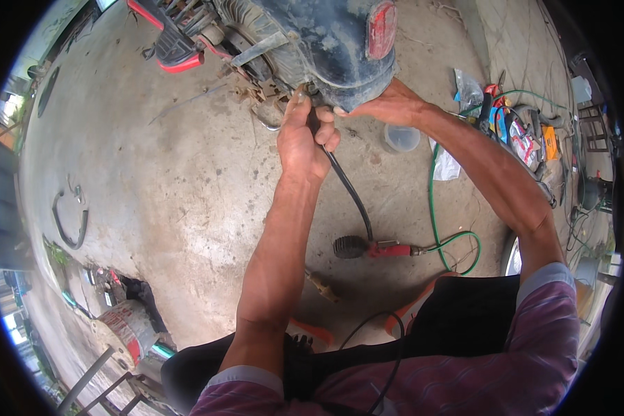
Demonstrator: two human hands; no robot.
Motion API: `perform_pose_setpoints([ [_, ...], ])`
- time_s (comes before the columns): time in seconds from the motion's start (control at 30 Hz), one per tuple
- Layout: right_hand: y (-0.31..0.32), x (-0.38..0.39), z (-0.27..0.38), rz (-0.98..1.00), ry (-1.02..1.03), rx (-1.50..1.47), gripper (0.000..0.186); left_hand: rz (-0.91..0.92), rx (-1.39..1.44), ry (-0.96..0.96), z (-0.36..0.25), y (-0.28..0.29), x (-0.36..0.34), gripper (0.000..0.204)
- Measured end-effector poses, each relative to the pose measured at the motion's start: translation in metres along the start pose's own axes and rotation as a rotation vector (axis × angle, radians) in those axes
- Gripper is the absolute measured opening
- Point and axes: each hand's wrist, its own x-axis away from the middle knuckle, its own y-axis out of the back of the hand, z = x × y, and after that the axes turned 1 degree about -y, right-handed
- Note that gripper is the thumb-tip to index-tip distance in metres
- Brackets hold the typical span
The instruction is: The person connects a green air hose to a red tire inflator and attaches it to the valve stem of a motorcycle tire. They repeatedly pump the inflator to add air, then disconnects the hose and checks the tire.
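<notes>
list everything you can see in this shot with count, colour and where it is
motorbike rear: one, dark blue with a red tail light, top centre
black hose: one, runs from the left hand down to the air gun
air gun: one, red body with black round gauge, on the concrete at centre
green hose: one, loops right from the air gun
plastic cup: one, clear, on the floor under the right forearm
tool pile: several, mixed colours, right edge
curved black strip: one, on the floor at left
canister: one, grey and red, lower left
left hand: grips the black hose at the bike's underside
right hand: presses on the bike's lower edge
</notes>
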Motion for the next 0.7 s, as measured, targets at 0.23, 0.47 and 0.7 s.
perform_pose_setpoints([
  [0.23, -0.003, -0.004, -0.005, 0.002, -0.015, -0.028, 0.067, -0.074, -0.041, 0.057, -0.009, -0.005, 0.0, 0.039],
  [0.47, -0.002, -0.003, -0.002, -0.008, 0.006, 0.005, 0.065, 0.022, 0.07, 0.01, 0.003, 0.005, -0.006, 0.029],
  [0.7, 0.001, -0.001, 0.005, 0.03, -0.017, 0.003, 0.07, 0.059, 0.132, 0.017, 0.003, 0.009, -0.006, 0.016],
])
